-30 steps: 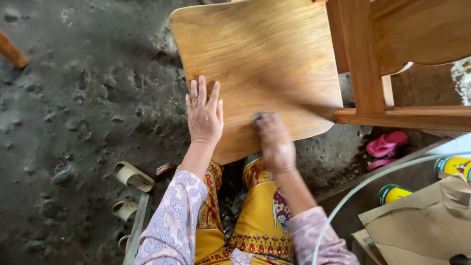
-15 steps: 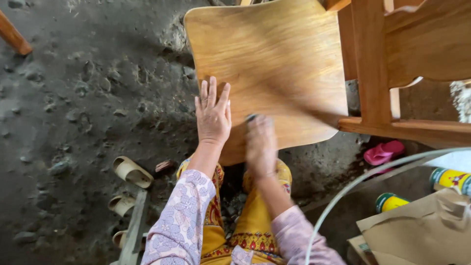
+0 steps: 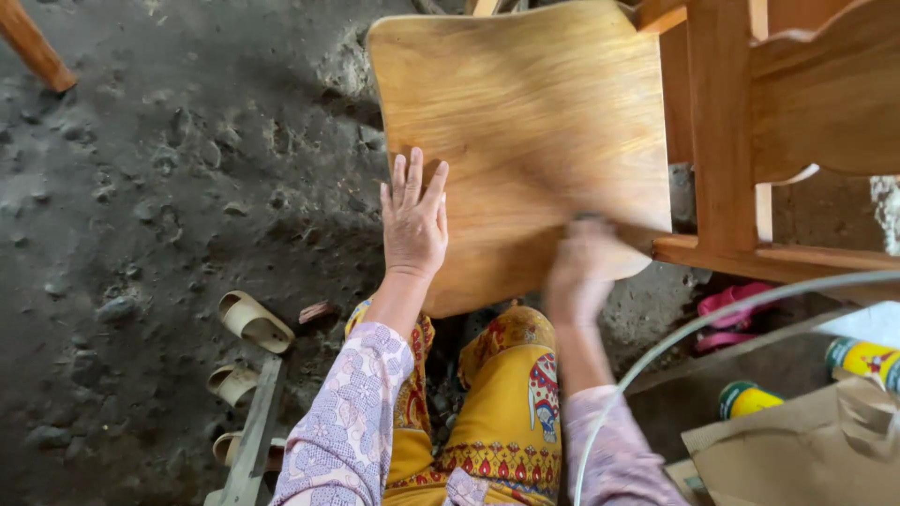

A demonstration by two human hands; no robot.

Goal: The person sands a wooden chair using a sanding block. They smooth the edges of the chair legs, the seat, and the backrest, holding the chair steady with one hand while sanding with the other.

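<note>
Head view: left hand (image 3: pixel 413 225) flat, fingers spread, on wooden seat (image 3: pixel 525 122); right hand (image 3: pixel 581 272) blurred, grip unclear.

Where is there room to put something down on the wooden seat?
The wooden seat is bare above the left hand, up to its far edge. Its near edge is crowded: the left hand lies flat there, and the blurred right hand is beside the chair rail.

Under the flat left hand (image 3: pixel 413 225) and the blurred right hand (image 3: pixel 581 272) lies a smooth, faintly glossy wooden seat (image 3: pixel 525 122) with visible grain, while left of them the floor (image 3: pixel 169 187) is rough, matt grey and pitted.
</note>
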